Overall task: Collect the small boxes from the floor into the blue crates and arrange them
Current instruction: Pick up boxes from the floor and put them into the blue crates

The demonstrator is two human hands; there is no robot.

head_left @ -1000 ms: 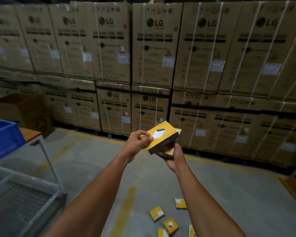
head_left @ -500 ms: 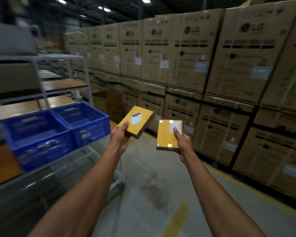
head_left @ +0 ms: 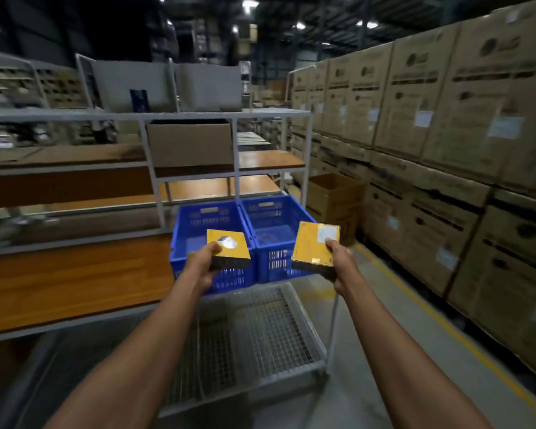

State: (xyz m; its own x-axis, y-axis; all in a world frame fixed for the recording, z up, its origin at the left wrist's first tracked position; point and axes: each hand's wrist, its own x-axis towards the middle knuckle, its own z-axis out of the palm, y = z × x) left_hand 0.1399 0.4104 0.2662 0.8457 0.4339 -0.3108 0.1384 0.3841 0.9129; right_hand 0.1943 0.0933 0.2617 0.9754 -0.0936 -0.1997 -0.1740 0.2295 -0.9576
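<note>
Head view shows two small yellow boxes in the air, one per hand, both carried toward the crates. The left box (head_left: pixel 228 249) lies flat, its near end pinched in the grip of the left hand (head_left: pixel 203 266), thumb on top and fingers curled underneath. It hangs over the near wall of the left blue crate (head_left: pixel 198 224). The right box (head_left: pixel 314 244) is tilted up toward the camera, held at its lower right corner by the right hand (head_left: pixel 338 263), thumb on its face. It sits just in front of the right blue crate (head_left: pixel 276 221), off that crate's right side.

The step in hand looks like delivery: boxes picked up, not yet dropped in. Next, each hand likely needs to reach forward past the crate rim, lower its box and lay it flat against a wall so others can line up beside it.

Both crates stand side by side, touching, on the wooden surface (head_left: pixel 75 280) of a metal rack, beyond a wire mesh cart (head_left: pixel 260 335) beneath the forearms.
</note>
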